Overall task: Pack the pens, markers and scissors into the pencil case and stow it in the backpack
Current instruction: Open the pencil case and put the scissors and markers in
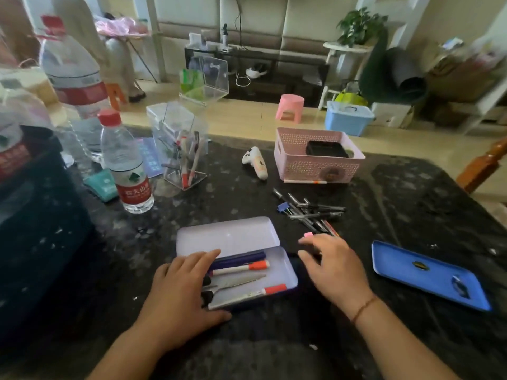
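Observation:
The pencil case [285,266] lies open on the dark table, its pale lid [227,237] tipped back. Inside are a purple pen [238,260], two white markers with red caps [241,268], and scissors [236,283]. My left hand [181,292] grips the case's left end, fingers over the tray and thumb on the near wall. My right hand [333,266] hovers just right of the case with its fingers spread and nothing in it. Its fingertips are next to a small pink piece [308,235]. A pile of loose pens [312,212] lies beyond that hand.
A blue tray [428,272] sits at the right. A pink basket [315,160] with a marker [304,182] in front stands behind the pens. A clear holder [181,149] with markers and water bottles [129,165] stand at the left. A dark bulky shape [35,229] fills the left edge.

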`<state>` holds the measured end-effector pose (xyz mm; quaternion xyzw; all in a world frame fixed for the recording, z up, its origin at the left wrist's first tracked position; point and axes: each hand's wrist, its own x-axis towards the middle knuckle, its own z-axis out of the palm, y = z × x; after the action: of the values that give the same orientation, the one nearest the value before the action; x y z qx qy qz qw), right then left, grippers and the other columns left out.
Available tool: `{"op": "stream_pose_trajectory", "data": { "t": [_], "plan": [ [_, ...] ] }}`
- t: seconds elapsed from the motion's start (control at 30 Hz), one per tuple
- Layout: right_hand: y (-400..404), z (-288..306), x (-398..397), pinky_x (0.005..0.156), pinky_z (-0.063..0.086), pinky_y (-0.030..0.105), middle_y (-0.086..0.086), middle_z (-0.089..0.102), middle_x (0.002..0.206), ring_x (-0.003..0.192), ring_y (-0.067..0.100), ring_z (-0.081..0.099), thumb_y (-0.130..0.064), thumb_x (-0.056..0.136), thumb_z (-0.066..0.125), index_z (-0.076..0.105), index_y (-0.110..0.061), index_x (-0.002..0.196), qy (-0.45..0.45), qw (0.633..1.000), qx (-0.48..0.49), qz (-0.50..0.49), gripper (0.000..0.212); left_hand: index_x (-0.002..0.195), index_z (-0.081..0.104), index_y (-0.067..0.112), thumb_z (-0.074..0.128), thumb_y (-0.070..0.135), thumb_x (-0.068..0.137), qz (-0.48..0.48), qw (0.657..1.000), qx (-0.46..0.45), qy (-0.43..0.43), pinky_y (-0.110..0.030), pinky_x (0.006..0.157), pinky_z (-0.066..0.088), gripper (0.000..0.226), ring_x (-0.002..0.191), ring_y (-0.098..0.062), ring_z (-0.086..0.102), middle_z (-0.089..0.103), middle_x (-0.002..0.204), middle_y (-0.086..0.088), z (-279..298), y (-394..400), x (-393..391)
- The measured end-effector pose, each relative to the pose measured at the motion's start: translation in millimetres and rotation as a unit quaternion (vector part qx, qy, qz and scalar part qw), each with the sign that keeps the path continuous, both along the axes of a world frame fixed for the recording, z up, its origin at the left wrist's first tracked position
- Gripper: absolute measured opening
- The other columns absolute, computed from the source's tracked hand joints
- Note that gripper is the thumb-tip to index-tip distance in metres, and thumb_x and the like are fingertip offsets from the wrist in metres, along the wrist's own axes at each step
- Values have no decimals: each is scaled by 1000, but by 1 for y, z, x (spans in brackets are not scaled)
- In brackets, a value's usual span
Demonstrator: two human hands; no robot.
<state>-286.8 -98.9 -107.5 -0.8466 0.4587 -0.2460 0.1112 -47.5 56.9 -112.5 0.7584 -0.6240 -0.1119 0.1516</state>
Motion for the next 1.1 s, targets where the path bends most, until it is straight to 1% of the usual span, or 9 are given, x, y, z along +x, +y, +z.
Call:
{"op": "stream_pose_trajectory", "data": {
  "t": [0.1, 0.2, 0.33, 0.43, 0.6, 0.7, 0.83, 1.0, 1.1],
  "plan": [
    [-58, -3, -3, 88, 50, 34, -2, 67, 109, 105, 22, 59, -21, 86, 67, 70, -23, 107, 82, 992, 60, -77, 22, 146, 18, 44, 56, 81, 49, -19, 1000, 6, -22, -37, 106, 28, 110, 130, -7, 35, 35, 141, 25, 0, -1, 15],
    [-96, -4, 3, 92, 48, 35, -3, 66, 111, 109, 23, 57, -14, 85, 64, 71, -23, 106, 113, 990, 49, -75, 24, 138, 41, 40, 59, 81, 42, -27, 999, 2, -43, -39, 91, 44, 106, 118, -10, 51, 52, 129, 20, -7, 0, 40],
    [-123, 2, 15, 84, 50, 34, -3, 69, 100, 99, 22, 59, -8, 80, 61, 73, -23, 93, 114, 992, 1, -60, 23, 130, 50, 38, 58, 82, 36, -25, 998, -5, -56, -39, 78, 49, 104, 108, -6, 42, 59, 119, 17, -12, -1, 58],
    [-132, 3, 31, 80, 52, 37, -6, 69, 97, 95, 22, 58, -14, 81, 58, 71, -27, 86, 122, 991, -16, -52, 19, 128, 51, 38, 55, 82, 35, -29, 998, -9, -61, -39, 71, 52, 103, 104, -7, 43, 56, 116, 19, -11, -3, 62],
    [-162, 26, 19, 85, 49, 33, 0, 70, 106, 101, 25, 63, -25, 85, 63, 71, -28, 99, 198, 974, 57, -94, 17, 133, 45, 37, 57, 83, 38, -19, 999, -9, -38, -46, 76, 51, 107, 109, -11, 44, 58, 121, 13, -18, 0, 73],
    [-160, 35, -14, 83, 47, 28, 2, 72, 99, 93, 21, 64, -22, 84, 68, 72, -25, 94, 201, 969, 88, -117, 11, 136, 41, 37, 59, 84, 38, -16, 999, -15, -29, -51, 75, 52, 110, 109, -15, 46, 60, 121, 9, -23, 1, 76],
    [-122, 29, -45, 80, 49, 27, -6, 71, 90, 83, 14, 66, -20, 82, 71, 71, -27, 87, 196, 971, 108, -86, 8, 138, 40, 36, 65, 83, 37, -10, 999, -45, 9, -58, 78, 53, 114, 107, -18, 52, 59, 118, 12, -27, 3, 75],
    [-88, 9, -45, 84, 48, 29, -12, 65, 90, 88, 10, 61, -22, 81, 72, 71, -30, 85, 170, 980, 98, -42, 9, 135, 43, 31, 65, 80, 38, -26, 997, -74, 3, -57, 76, 53, 110, 107, -19, 50, 50, 121, 14, -26, 1, 75],
    [-79, -3, -33, 83, 48, 30, -15, 61, 93, 92, 11, 58, -34, 83, 68, 68, -33, 87, 166, 983, 74, -15, 4, 134, 44, 30, 63, 80, 41, -33, 996, -88, -4, -55, 76, 52, 107, 109, -21, 49, 49, 123, 12, -28, 1, 74]
  ]
}}
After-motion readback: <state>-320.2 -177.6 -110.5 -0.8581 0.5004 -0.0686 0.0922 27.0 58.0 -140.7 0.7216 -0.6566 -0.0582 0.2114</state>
